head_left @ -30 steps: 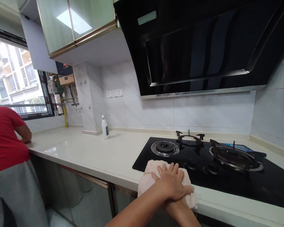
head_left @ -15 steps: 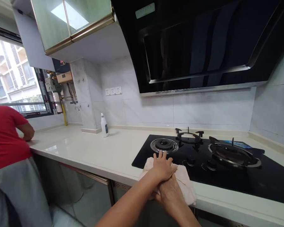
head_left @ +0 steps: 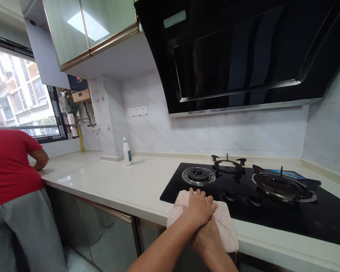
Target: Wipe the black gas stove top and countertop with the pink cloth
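Note:
A pale pink folded cloth (head_left: 223,226) lies over the front edge of the counter and touches the near edge of the black gas hob (head_left: 243,211). My left hand (head_left: 201,208) rests on top of my right hand, crossing it, its fingers stretched forward and lying over the hand and cloth. Beneath it, my right hand (head_left: 206,236) presses on the cloth; most of its fingers are hidden by the left. Just beyond the hands is the left burner (head_left: 198,175), without a pan support on it. Two hob knobs (head_left: 230,194) sit to the right of the cloth.
A white bottle (head_left: 127,152) stands on the counter (head_left: 102,173) near the wall pillar. Pan supports (head_left: 228,166) stand on the rear and right burners. Overhead slants a black range hood (head_left: 215,56). At the far left, a person in red (head_left: 14,166) leans on the counter.
My hands and the cloth stay together near the counter edge, shifted slightly in view. The left hand's fingers have drawn back from the left burner. The camera view has turned slightly.

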The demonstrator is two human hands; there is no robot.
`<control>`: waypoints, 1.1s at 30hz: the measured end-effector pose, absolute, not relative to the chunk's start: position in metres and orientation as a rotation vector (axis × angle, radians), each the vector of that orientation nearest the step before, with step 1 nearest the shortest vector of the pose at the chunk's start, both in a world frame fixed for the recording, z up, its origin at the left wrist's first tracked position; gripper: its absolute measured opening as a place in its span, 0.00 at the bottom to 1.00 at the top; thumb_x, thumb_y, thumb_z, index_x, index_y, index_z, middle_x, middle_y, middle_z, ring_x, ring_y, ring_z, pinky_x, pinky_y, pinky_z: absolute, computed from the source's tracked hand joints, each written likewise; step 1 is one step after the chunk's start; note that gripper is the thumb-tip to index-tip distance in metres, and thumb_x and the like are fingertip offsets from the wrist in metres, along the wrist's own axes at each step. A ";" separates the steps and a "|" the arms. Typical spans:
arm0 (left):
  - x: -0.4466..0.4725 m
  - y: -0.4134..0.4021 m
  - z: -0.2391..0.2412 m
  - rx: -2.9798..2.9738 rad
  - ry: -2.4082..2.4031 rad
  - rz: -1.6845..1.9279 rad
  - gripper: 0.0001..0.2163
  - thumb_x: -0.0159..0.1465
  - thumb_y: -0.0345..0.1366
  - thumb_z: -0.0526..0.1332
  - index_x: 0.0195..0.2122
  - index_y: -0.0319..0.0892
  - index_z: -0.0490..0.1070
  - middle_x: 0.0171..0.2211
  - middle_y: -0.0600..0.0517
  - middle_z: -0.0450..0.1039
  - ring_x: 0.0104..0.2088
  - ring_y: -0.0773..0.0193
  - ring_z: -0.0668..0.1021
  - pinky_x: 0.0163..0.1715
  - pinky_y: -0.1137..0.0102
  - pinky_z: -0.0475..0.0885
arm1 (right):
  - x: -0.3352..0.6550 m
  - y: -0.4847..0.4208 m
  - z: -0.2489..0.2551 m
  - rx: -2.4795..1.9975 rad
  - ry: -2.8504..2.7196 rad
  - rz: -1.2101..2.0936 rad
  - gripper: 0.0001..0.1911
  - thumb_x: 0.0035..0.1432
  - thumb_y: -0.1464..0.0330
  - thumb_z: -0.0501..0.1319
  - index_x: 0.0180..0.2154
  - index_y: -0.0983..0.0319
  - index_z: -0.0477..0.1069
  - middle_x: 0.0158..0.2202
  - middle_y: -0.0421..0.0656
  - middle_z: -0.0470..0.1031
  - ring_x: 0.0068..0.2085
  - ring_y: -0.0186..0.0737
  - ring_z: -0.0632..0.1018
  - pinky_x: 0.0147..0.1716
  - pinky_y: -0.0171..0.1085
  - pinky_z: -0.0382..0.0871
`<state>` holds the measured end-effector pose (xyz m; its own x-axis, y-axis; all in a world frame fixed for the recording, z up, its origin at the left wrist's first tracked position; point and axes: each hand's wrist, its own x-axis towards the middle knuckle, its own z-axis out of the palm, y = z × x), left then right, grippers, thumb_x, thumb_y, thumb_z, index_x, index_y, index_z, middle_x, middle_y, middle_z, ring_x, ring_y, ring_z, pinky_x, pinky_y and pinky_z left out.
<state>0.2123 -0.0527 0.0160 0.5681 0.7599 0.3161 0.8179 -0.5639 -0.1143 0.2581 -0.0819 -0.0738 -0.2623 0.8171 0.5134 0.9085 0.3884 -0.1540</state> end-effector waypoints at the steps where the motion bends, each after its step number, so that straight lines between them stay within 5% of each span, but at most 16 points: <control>1: 0.209 -0.056 0.016 -2.560 -1.316 -0.359 0.17 0.73 0.46 0.51 0.50 0.44 0.76 0.50 0.42 0.76 0.54 0.46 0.73 0.60 0.42 0.60 | 0.259 -0.083 -0.075 -1.461 -2.166 -0.221 0.39 0.61 0.64 0.59 0.71 0.51 0.52 0.71 0.44 0.57 0.70 0.70 0.54 0.68 0.72 0.38; 8: 0.181 -0.066 0.013 -2.670 -1.293 -0.496 0.20 0.74 0.44 0.50 0.65 0.48 0.65 0.66 0.42 0.64 0.66 0.43 0.65 0.61 0.39 0.59 | 0.271 -0.106 -0.052 -1.389 -2.289 -0.062 0.44 0.55 0.62 0.65 0.71 0.53 0.55 0.72 0.46 0.53 0.71 0.68 0.52 0.68 0.70 0.38; 14: 0.161 -0.081 0.014 -2.869 -1.214 -0.676 0.22 0.75 0.48 0.49 0.68 0.52 0.61 0.68 0.49 0.63 0.69 0.53 0.62 0.66 0.48 0.57 | 0.292 -0.119 -0.021 -1.184 -2.359 0.287 0.45 0.52 0.62 0.64 0.70 0.58 0.56 0.73 0.49 0.51 0.72 0.63 0.50 0.70 0.63 0.39; 19: 0.134 -0.092 0.005 -2.878 -1.075 -0.608 0.26 0.75 0.53 0.47 0.70 0.51 0.57 0.70 0.49 0.59 0.71 0.52 0.59 0.67 0.49 0.57 | 0.343 -0.108 -0.011 -0.989 -2.035 0.823 0.27 0.59 0.59 0.58 0.57 0.59 0.75 0.63 0.48 0.70 0.64 0.51 0.69 0.68 0.52 0.54; 24: 0.131 -0.088 -0.013 -2.762 -0.954 -0.470 0.40 0.61 0.68 0.57 0.69 0.53 0.59 0.72 0.42 0.53 0.71 0.37 0.56 0.64 0.39 0.57 | 0.393 -0.103 -0.024 -1.068 -1.573 1.124 0.33 0.56 0.44 0.61 0.51 0.62 0.78 0.53 0.51 0.79 0.57 0.54 0.76 0.60 0.51 0.65; 28: 0.141 -0.087 -0.017 -2.716 -0.996 -0.433 0.43 0.56 0.67 0.64 0.68 0.53 0.60 0.72 0.42 0.53 0.70 0.36 0.57 0.63 0.37 0.58 | 0.416 -0.110 -0.035 -1.152 -1.513 1.018 0.35 0.55 0.40 0.60 0.48 0.61 0.79 0.47 0.50 0.82 0.52 0.53 0.79 0.53 0.45 0.70; 33: 0.167 -0.099 -0.019 -2.696 -0.981 -0.447 0.42 0.58 0.67 0.62 0.69 0.54 0.57 0.73 0.45 0.52 0.70 0.36 0.57 0.62 0.35 0.59 | 0.454 -0.117 -0.042 -1.297 -1.535 0.505 0.25 0.57 0.45 0.60 0.42 0.54 0.82 0.46 0.45 0.81 0.48 0.48 0.79 0.49 0.40 0.71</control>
